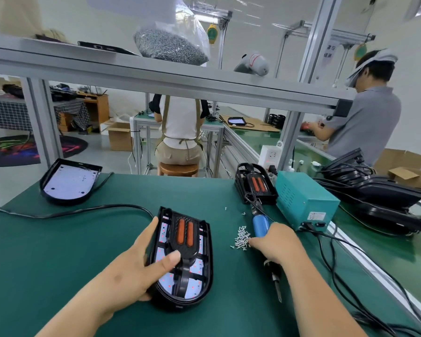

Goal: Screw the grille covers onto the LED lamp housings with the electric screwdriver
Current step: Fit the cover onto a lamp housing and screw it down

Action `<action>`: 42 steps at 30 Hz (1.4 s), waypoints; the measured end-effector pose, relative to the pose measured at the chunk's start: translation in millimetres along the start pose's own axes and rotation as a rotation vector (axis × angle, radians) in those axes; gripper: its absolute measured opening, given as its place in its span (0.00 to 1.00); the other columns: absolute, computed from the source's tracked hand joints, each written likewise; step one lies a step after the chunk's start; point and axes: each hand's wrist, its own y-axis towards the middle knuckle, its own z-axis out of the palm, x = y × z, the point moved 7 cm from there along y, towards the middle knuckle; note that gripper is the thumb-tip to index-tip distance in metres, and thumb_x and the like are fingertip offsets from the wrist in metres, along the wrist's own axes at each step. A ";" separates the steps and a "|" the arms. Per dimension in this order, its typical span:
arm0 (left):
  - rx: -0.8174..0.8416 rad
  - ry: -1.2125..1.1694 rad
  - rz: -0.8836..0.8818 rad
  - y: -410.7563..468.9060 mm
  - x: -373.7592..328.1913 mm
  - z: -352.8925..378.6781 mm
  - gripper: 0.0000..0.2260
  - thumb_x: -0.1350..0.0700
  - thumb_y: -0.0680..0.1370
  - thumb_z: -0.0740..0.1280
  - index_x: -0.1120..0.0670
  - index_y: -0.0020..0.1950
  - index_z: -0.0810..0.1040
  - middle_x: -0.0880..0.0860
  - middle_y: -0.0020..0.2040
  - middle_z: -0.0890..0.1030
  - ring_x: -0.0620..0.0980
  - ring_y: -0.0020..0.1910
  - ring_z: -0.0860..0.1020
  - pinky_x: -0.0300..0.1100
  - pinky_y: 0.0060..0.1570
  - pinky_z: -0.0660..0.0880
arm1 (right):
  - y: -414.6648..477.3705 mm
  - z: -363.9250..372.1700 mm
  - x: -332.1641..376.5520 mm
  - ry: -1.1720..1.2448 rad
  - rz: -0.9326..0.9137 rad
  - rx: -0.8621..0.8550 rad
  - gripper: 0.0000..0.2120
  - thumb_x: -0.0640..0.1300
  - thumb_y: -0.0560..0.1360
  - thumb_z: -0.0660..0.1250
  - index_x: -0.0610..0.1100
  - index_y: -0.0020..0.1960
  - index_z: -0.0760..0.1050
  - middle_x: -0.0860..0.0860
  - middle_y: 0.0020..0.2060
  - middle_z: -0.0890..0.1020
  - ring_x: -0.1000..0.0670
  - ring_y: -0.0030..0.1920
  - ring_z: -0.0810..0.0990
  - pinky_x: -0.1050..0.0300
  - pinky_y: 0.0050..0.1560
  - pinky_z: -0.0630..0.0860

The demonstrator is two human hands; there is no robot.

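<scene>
Green mat on factory bench, left hand clasping lamp, thumb on grille, right hand gripping screwdriver beside screws

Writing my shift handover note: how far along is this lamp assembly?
Done: a grille cover sits on the lamp housing that the left hand holds. In hand: the right hand grips the electric screwdriver, fingers at the loose screws. Left: driving them; a second housing lies uncovered.
</scene>
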 end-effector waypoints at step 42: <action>-0.016 1.287 0.179 121.4 -62.9 122.0 0.03 0.47 0.77 0.71 0.43 0.49 0.80 0.42 0.49 0.82 0.45 0.53 0.75 0.46 0.58 0.57 | -11.5 -1.7 3.0 2.186 0.076 0.187 0.14 0.60 0.77 0.63 0.49 0.49 0.72 0.48 0.30 0.75 0.50 0.27 0.75 0.59 0.34 0.69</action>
